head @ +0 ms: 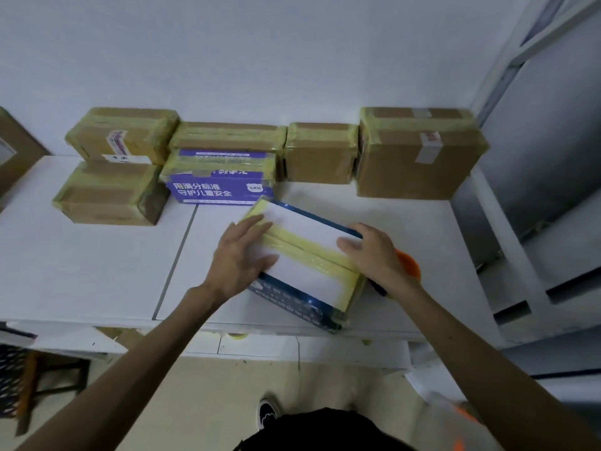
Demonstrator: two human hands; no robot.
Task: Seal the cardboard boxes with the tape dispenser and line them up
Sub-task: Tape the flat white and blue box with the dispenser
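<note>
In the middle of the frame a white and blue box [304, 283] lies on the white table [97, 262], turned at an angle, with its near corner close to the front edge of the table. Strips of yellow tape [309, 253] run along the middle of its top and over both ends. The left hand [240, 258] rests on the left end of this box with the fingers straight and spread, flat on the top, and it grasps nothing. The right hand [374, 252] lies over the right end, with the fingers close together and only lightly bent on the top; they are a little blurred. Just behind the right hand, at centre right, an orange part of the tape dispenser [409, 262] shows, mostly hidden. In the upper part of the frame, taped boxes stand along the wall [260, 53]: four brown boxes [416, 157] and one purple box [221, 188], with one further brown box in front at the left.
</note>
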